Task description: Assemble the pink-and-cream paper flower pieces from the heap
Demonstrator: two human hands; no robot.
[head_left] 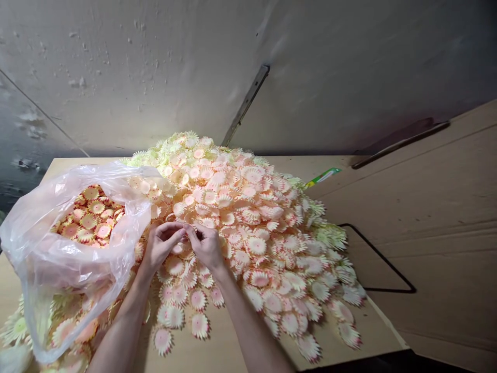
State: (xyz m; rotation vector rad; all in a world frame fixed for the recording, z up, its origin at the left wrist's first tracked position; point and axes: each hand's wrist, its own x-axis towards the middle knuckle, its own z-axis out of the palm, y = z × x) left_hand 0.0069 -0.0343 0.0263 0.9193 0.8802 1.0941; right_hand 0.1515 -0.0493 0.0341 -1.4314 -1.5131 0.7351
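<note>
My left hand (165,239) and my right hand (204,243) meet fingertip to fingertip over the near left part of a big heap of flower-shaped petal discs (252,202). Thumb and fingers of each hand are pinched together. Whatever lies between them is hidden or too small to make out. The discs are pale pink and cream with jagged, red-tipped rims, greener at the heap's far and right sides. Just left of my left hand stands an open clear plastic bag (128,228), with smaller, darker red-edged discs (91,215) inside.
Loose discs (200,325) lie on the light wooden tabletop (217,355) nearest me. A green packet (323,177) sticks out behind the heap. At right are a cardboard panel (438,223) and a bent black metal rod (384,259). A grey wall (155,77) with a metal strip (246,103) rises behind.
</note>
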